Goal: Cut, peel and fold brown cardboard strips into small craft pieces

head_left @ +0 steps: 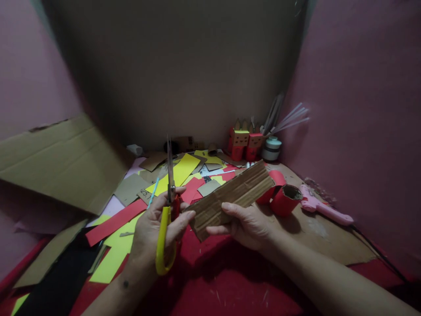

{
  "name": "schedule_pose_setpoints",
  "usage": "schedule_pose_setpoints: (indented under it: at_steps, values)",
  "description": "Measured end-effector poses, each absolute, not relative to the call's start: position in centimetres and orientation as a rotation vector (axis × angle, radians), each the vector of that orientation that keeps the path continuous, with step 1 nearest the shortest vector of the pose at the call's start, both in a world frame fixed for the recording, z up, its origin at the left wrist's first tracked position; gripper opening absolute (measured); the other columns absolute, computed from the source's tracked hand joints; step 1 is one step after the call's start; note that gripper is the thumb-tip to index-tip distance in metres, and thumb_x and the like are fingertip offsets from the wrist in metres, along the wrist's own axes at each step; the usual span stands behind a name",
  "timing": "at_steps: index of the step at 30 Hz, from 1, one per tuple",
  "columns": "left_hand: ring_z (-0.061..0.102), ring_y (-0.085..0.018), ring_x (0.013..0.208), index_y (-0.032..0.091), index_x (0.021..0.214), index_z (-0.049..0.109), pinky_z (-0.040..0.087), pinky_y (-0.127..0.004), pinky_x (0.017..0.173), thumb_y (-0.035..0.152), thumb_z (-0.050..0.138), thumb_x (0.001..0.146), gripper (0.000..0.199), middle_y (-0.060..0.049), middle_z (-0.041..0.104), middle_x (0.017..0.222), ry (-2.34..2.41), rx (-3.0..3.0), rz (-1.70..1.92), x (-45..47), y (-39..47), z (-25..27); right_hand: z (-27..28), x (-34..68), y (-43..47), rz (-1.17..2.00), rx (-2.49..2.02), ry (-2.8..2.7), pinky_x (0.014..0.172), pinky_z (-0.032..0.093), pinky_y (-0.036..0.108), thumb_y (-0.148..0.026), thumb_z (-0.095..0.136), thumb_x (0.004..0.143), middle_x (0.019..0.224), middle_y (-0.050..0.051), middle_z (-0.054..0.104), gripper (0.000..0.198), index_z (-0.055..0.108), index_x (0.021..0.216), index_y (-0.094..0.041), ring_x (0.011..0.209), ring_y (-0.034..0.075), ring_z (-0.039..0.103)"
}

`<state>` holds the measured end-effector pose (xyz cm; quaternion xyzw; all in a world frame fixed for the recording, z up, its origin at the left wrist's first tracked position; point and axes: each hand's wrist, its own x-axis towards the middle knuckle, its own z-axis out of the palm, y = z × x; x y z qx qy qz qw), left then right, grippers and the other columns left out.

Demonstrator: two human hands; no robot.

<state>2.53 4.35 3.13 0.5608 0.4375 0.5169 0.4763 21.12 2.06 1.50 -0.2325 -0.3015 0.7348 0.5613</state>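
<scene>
Below, red table [230, 281] strewn with paper scraps [184, 173], pink walls [355, 87]

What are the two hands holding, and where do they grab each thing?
The left hand grips the scissors by their yellow handles. The right hand holds the corrugated cardboard strip by its near lower edge.

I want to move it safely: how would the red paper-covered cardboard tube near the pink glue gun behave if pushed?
The red paper-covered cardboard tube is hollow, so probably light. It seems to lie tilted on its round side, so it would likely roll, perhaps toward the pink glue gun.
</scene>
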Motion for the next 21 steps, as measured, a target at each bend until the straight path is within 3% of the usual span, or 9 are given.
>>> schedule_pose_setpoints:
  at_steps: [10,21]
  values:
    - [0.044,-0.007,0.042,0.021,0.111,0.057,0.035,-0.02,0.041,0.034,0.078,0.062,0.055,0.008,0.048,0.058,1.078,1.367,1.15,2.93,4.52,3.83,1.43,21.2,2.04,1.751,-0.551,-0.715,0.069,0.06,0.035,-0.018,0.069,0.075,0.095,0.006,0.073,0.037,0.058,0.111,-0.016,0.085,0.02,0.07]
    - [0.045,-0.009,0.041,0.02,0.112,0.054,0.035,-0.021,0.038,0.033,0.078,0.063,0.056,0.007,0.051,0.056,1.034,1.226,1.058,2.84,4.82,3.29,1.12,21.39,2.42,1.782,-0.556,-0.603,0.069,0.061,0.037,-0.027,0.063,0.084,0.096,0.006,0.072,0.022,0.06,0.104,-0.017,0.086,0.02,0.07]
